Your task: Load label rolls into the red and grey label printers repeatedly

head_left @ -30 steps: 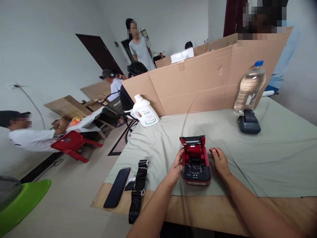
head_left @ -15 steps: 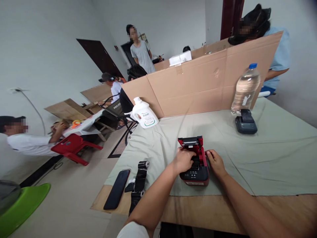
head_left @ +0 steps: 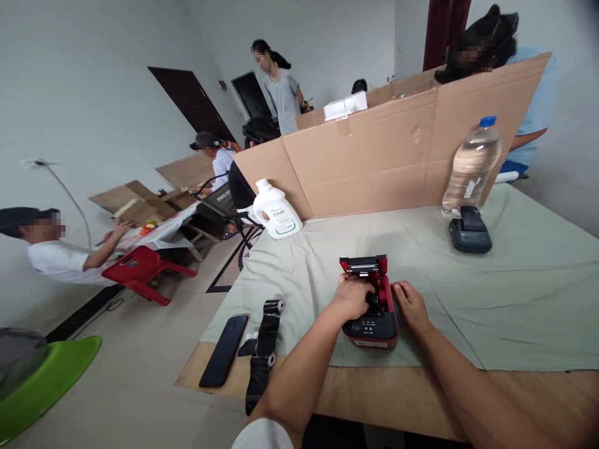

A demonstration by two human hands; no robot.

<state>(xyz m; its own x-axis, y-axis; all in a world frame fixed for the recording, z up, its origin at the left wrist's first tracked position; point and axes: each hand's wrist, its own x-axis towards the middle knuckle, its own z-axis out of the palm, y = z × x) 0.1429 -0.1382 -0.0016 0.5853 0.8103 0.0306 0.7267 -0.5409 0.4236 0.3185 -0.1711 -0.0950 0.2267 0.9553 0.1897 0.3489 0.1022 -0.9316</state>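
A small red and black label printer (head_left: 371, 329) stands on the cloth in front of me, its lid (head_left: 364, 264) raised. My left hand (head_left: 354, 295) reaches in from the left, fingers bent down at a black part (head_left: 373, 301) inside. Its fingertips are partly hidden in the cavity, so what they grip is unclear. Against the printer's right wall, my right hand (head_left: 410, 304) has its fingers curled, the tips at the upper edge. Left of the printer lies a black ribbon (head_left: 267, 330) on small rolls, beside a phone (head_left: 224, 350).
A white jug (head_left: 279, 215) stands at the table's far left corner. Behind runs a cardboard partition (head_left: 369, 165), with a water bottle (head_left: 472, 165) and a dark device (head_left: 470, 232) before its right end. Several people sit or stand around; a red chair (head_left: 143, 269) is at left.
My left hand has shifted slightly inside the printer, its fingers bending further down. My right hand stays at the side. The view has moved slightly, and the standing person has turned.
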